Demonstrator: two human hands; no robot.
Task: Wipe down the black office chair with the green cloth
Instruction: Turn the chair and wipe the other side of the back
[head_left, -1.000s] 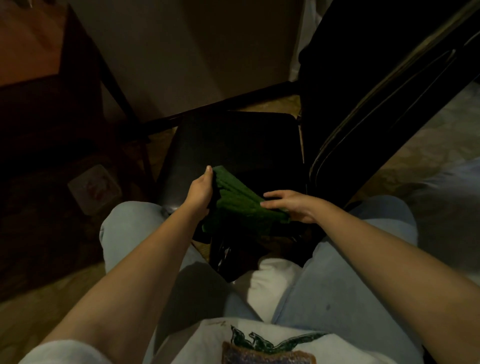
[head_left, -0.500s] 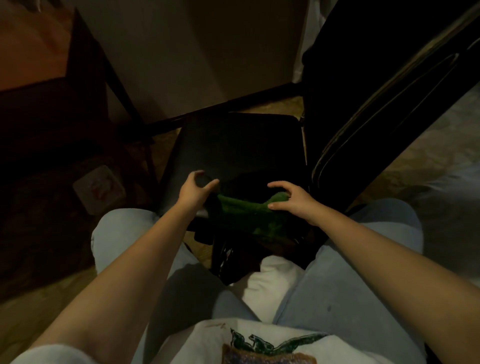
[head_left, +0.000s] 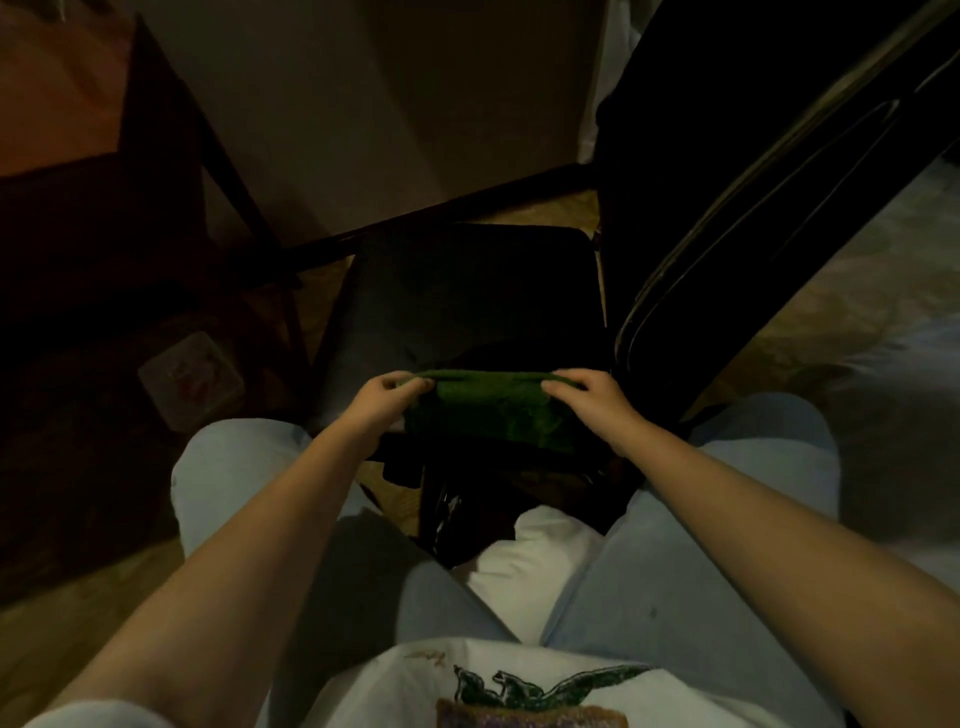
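Crosswise, a nubby oblong green cloth (head_left: 493, 415)

The black office chair (head_left: 467, 291) stands on a tan patterned floor (head_left: 769, 338), with its backrest rising at the right. A green cloth (head_left: 488, 410) lies across the near edge of its seat. On the floor at the left, in shadow, lies a small pale square object (head_left: 189, 379), near a dark furniture leg (head_left: 234, 208).

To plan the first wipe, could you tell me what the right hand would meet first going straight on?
Gripping the green cloth, the right hand points forward-left over the black office chair's seat, which it would probably meet first; depth is unclear.
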